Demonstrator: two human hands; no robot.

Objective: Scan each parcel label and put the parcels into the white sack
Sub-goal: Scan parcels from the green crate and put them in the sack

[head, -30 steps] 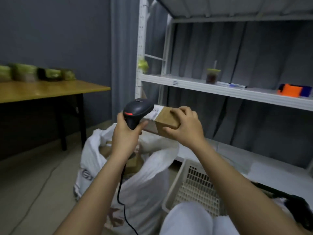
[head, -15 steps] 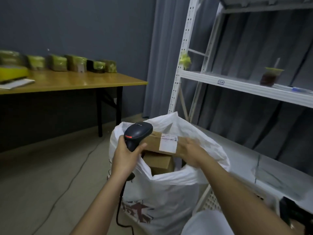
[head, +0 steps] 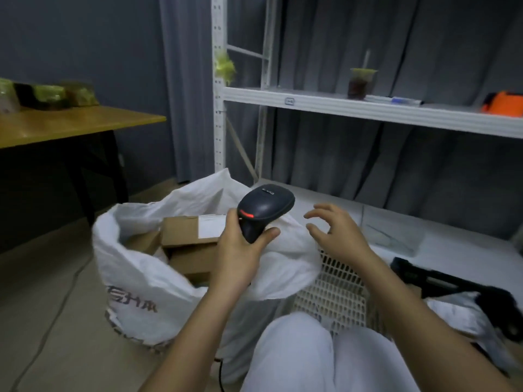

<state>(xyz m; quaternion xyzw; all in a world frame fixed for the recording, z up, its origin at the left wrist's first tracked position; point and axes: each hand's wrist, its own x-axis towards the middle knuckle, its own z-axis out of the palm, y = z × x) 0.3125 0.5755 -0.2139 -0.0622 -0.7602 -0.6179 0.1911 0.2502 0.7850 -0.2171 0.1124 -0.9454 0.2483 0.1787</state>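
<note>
The white sack point(head: 147, 284) stands open on the floor at the centre left. A brown cardboard parcel point(head: 184, 232) with a white label lies on top of other brown boxes inside it. My left hand point(head: 240, 250) grips a black barcode scanner point(head: 263, 210) with a red light, held over the sack's right rim. My right hand point(head: 334, 233) hovers to the right of the scanner with fingers spread and nothing in it.
A white slotted plastic basket point(head: 334, 287) sits right of the sack, beside my knees. White metal shelving point(head: 353, 107) holds a drink cup point(head: 362, 83) and an orange item point(head: 503, 103). A wooden table point(head: 70, 123) stands at the left. Black objects and a grey bag lie at the right.
My right hand has let go of the labelled parcel, which now rests in the sack, and has drawn back to the right. The scanner stays in my left hand.
</note>
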